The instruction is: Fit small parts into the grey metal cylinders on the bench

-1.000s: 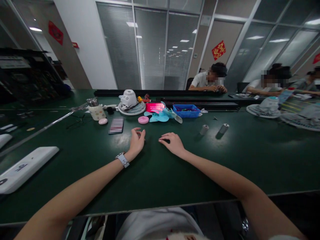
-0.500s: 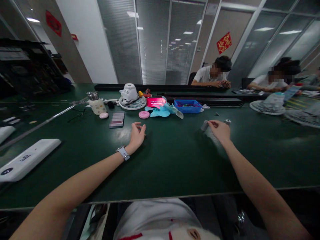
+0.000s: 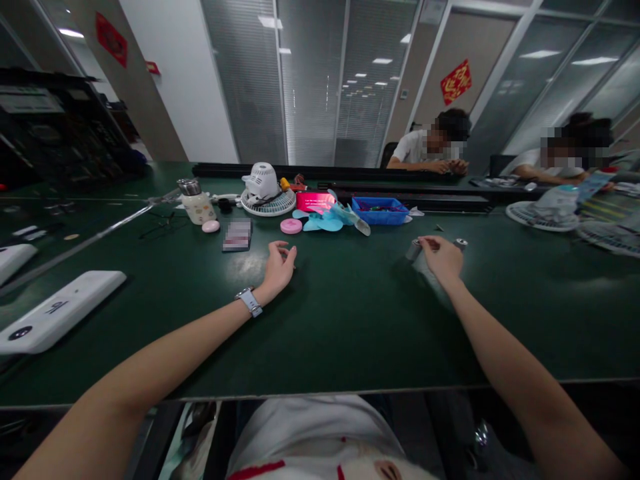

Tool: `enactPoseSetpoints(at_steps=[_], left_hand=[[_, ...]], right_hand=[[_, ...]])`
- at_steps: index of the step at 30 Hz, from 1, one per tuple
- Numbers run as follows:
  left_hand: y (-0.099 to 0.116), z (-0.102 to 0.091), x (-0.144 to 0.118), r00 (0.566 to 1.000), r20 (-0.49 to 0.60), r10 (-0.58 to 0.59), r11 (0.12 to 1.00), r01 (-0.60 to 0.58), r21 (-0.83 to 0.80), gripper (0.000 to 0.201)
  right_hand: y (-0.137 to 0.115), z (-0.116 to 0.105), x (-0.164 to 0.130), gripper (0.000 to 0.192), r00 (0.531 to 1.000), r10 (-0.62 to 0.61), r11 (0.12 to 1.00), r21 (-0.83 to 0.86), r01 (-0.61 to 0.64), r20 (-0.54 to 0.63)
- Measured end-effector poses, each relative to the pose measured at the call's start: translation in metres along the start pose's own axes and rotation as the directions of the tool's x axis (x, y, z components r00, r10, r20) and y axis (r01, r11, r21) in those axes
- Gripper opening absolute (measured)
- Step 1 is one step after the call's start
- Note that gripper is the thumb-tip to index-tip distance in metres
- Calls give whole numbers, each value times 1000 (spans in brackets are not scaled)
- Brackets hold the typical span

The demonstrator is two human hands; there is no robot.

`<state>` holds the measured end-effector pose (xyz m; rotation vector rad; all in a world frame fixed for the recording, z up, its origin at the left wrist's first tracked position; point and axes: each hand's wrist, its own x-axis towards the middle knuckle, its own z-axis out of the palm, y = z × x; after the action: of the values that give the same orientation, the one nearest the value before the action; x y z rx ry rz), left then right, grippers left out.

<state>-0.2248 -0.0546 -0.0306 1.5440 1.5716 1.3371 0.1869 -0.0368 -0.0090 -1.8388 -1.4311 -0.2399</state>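
Note:
My left hand (image 3: pixel 280 267) rests low over the green table, palm turned inward. Its fingers are loosely curled and apart from the thumb, with nothing between them. Farther right, my right hand (image 3: pixel 444 259) has thumb and fingers drawn together at the upper edge of a small grey metal cylinder (image 3: pixel 413 250), which stands on the table. The fingertips partly cover how they grip it. A second metal cylinder (image 3: pixel 461 244) shows behind the knuckles of that hand, mostly hidden.
Beyond my hands lie blue fan blades (image 3: pixel 325 219), a pink round cap (image 3: pixel 291 226), a blue bin (image 3: pixel 380 211), a white fan part (image 3: pixel 263 180), a dark card-like item (image 3: pixel 237 236) and a bottle (image 3: pixel 197 203). A white casing (image 3: pixel 63 312) lies left. Two people sit across the table.
The view has shifted slightly, so everything sits a little differently in the picture. Both hands hold nearly the same pose and place over the table.

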Motion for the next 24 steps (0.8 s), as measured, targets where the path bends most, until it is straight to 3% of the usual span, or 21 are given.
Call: enactPoseSetpoints(at_steps=[14, 20, 24], left_hand=[[-5, 1, 2, 1000, 11, 9, 1000, -9, 2, 33], [-4, 1, 1, 999, 20, 28, 999, -28, 16, 32], [-6, 1, 3, 997, 27, 68, 997, -69, 32, 31]], right_hand=[[-3, 2, 0, 38, 998, 50, 998, 36, -51, 39], [18, 23, 2, 48, 978, 116, 930, 325, -168, 173], [18, 32, 2, 48, 958, 161, 900, 362, -241, 238]])
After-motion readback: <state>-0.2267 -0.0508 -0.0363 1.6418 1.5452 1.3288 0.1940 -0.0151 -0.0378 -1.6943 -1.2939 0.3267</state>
